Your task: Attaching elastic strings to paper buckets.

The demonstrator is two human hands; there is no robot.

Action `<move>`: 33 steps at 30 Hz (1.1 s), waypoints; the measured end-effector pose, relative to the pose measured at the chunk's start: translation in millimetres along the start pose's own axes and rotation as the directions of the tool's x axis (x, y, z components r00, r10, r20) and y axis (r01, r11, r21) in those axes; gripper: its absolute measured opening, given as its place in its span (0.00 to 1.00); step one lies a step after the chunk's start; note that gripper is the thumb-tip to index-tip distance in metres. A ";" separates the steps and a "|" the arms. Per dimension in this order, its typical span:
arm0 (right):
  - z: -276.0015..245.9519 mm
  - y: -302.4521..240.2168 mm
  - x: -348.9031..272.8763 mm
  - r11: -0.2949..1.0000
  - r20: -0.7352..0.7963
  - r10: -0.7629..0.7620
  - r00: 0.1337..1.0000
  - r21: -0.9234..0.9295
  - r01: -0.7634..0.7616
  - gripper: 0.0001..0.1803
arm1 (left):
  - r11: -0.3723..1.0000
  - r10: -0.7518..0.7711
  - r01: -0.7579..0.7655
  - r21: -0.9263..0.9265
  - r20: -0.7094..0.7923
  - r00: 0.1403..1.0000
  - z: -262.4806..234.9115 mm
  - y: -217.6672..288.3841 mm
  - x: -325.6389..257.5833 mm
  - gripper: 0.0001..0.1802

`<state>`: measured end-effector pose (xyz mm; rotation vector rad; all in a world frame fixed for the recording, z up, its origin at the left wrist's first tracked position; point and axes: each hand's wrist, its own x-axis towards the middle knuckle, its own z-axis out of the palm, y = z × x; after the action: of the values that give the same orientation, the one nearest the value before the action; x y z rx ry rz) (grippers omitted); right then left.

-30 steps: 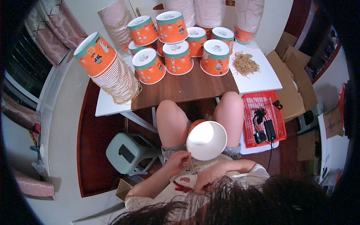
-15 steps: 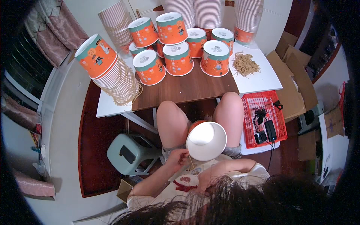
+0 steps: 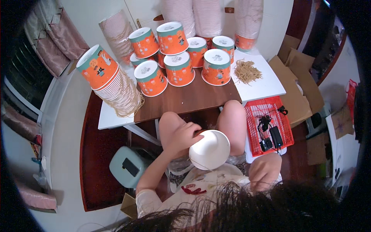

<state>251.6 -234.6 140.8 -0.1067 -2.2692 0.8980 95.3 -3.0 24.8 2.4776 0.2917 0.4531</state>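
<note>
A large round paper bucket (image 3: 210, 150), white inside, sits in my lap with its mouth turned up toward me. My left hand (image 3: 186, 136) is closed on its far left side, with the fingers curled by the rim. A thin tan line, which looks like a rubber band, runs along the bucket's near edge. On the right, my bent right arm (image 3: 265, 168) is apart from the bucket; no fingers can be made out there, and hair covers part of it. Orange and green paper buckets (image 3: 179, 69) stand upside down on the table, some stacked on others.
A leaning stack of nested buckets (image 3: 101, 69), draped with rubber bands, is at the table's left. A rubber band pile (image 3: 248, 72) lies on the right. Wrapped bucket stacks (image 3: 206, 19) stand behind. A red basket (image 3: 266, 129) with cables, a stool (image 3: 129, 164) and cartons (image 3: 295, 87) flank me.
My left hand has moved up from the bucket's near left side to its far left rim. My right arm has drawn back to the right, away from the bucket.
</note>
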 end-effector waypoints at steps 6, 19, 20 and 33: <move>-13.2 -13.8 -8.8 0.998 -0.123 -0.064 0.990 -0.019 0.062 0.08 | 0.997 0.026 -0.047 0.054 0.341 0.940 25.2 5.4 45.0 0.11; -27.3 12.3 -38.3 0.038 -0.856 -0.116 0.504 -0.511 -0.859 0.12 | 0.766 -0.534 0.351 -0.538 -0.229 0.814 85.6 -1.9 -96.5 0.27; -31.7 20.0 -39.0 -0.023 -0.823 -0.177 0.541 -0.546 -0.838 0.12 | 0.719 -0.573 0.375 -0.585 -0.194 0.796 95.8 2.7 -105.1 0.27; 56.3 118.3 -12.0 0.654 -0.790 -0.037 0.612 -0.482 -0.583 0.09 | 0.563 -0.414 0.473 -0.677 0.264 0.871 31.3 37.7 -98.8 0.12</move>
<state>206.0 -181.0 29.7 -1.0629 -1.6374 -0.0245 20.6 -79.6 -1.7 1.5393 0.5681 0.1887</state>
